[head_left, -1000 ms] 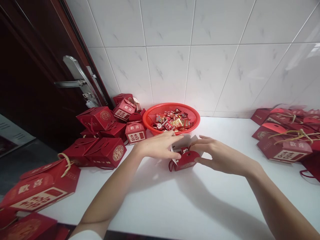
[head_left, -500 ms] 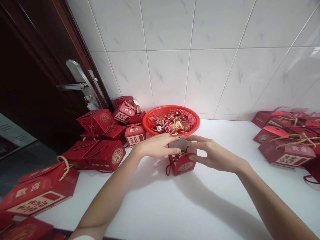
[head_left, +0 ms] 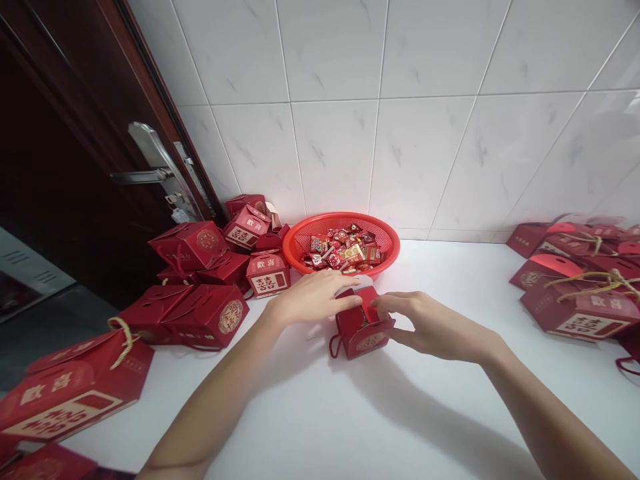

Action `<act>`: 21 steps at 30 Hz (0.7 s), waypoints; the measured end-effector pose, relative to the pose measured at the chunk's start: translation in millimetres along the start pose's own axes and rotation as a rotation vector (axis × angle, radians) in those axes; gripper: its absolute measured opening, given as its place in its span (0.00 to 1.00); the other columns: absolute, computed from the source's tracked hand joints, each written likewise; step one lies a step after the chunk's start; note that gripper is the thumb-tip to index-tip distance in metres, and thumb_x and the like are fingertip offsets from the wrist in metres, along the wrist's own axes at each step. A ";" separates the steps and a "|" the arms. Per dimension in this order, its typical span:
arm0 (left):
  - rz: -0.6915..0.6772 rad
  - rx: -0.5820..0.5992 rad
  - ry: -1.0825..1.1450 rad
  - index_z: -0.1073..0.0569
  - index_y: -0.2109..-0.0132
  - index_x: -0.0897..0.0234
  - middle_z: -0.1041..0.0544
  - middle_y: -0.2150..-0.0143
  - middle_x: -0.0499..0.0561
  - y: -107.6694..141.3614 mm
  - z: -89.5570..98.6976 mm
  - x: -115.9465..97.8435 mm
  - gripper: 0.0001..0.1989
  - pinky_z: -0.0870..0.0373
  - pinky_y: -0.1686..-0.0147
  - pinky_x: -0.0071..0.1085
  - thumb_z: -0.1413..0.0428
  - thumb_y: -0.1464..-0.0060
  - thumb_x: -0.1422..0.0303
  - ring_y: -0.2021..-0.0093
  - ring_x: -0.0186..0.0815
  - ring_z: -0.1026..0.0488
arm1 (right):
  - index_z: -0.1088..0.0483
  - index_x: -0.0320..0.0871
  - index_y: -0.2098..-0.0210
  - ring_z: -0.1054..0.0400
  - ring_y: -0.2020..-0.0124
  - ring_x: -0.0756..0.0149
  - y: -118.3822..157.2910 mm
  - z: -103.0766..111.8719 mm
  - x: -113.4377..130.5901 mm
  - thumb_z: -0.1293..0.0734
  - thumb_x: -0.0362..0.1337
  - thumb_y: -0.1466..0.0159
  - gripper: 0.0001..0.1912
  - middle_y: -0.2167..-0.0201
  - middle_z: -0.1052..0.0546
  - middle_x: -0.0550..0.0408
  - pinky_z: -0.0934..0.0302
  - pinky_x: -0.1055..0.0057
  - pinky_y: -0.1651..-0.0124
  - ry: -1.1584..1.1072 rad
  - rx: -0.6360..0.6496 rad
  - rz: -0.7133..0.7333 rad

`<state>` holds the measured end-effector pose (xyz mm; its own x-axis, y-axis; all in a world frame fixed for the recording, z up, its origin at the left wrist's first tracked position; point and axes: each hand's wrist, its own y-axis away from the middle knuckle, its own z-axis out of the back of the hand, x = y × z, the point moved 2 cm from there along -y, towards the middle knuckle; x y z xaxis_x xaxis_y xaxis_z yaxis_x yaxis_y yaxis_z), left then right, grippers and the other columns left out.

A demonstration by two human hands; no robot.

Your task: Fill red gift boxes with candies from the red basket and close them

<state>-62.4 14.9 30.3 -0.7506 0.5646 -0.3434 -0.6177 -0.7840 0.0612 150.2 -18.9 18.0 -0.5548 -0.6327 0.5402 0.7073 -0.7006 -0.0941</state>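
Note:
A small red gift box [head_left: 367,340] with a round gold emblem and a red cord loop stands upright on the white tabletop in front of me. Its top flaps are partly folded in, and only a sliver of the inside shows. My left hand [head_left: 317,298] reaches over the box's left side, thumb and fingers closed on a flap. On the right, my right hand [head_left: 425,321] pinches the box's flap and edge between thumb and fingers. Just behind the box sits a red plastic basket [head_left: 291,257] of wrapped candies [head_left: 345,250].
Closed red boxes [head_left: 207,313] are piled along the left, some with rope handles. More red boxes [head_left: 583,307] with twine lie at the right. A tiled wall [head_left: 330,153] rises behind the white table [head_left: 320,420]. A dark door with a metal handle [head_left: 145,176] stands at left.
Flaps that stood open over the box are now folded inward, hiding most of the candies inside. Both hands have stayed at the box, with the right fingers moved lower.

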 end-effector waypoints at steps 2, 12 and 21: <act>-0.005 -0.053 -0.029 0.32 0.36 0.47 0.24 0.42 0.49 -2.0 -6.3 -4.7 0.23 0.34 0.46 0.37 0.56 0.33 0.50 0.43 0.44 0.29 | 0.29 0.46 0.61 0.30 0.66 0.63 0.1 0.1 0.1 0.37 0.32 0.34 0.05 0.65 0.23 0.54 0.35 0.68 0.63 -0.001 -0.004 -0.012; 0.056 -0.054 -0.182 0.36 0.35 0.51 0.26 0.45 0.55 -7.6 -19.4 -19.7 0.23 0.30 0.52 0.39 0.49 0.35 0.60 0.46 0.47 0.28 | 0.33 0.45 0.65 0.29 0.66 0.63 -6.5 -3.4 -3.1 0.39 0.33 0.32 0.06 0.66 0.24 0.53 0.36 0.69 0.65 -0.019 -0.081 -0.047; 0.031 -0.035 -0.052 0.47 0.28 0.51 0.34 0.32 0.52 -2.9 -9.5 -7.9 0.34 0.34 0.42 0.41 0.48 0.37 0.58 0.37 0.47 0.33 | 0.32 0.44 0.64 0.33 0.68 0.66 -11.7 -8.4 -3.2 0.39 0.28 0.34 0.06 0.65 0.26 0.54 0.39 0.69 0.65 0.124 -0.088 -0.099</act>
<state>-52.5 10.2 23.9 -0.7809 0.5520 -0.2925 -0.5862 -0.8093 0.0378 140.0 -11.6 10.3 -0.6735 -0.5913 0.4436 0.6087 -0.7841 -0.1210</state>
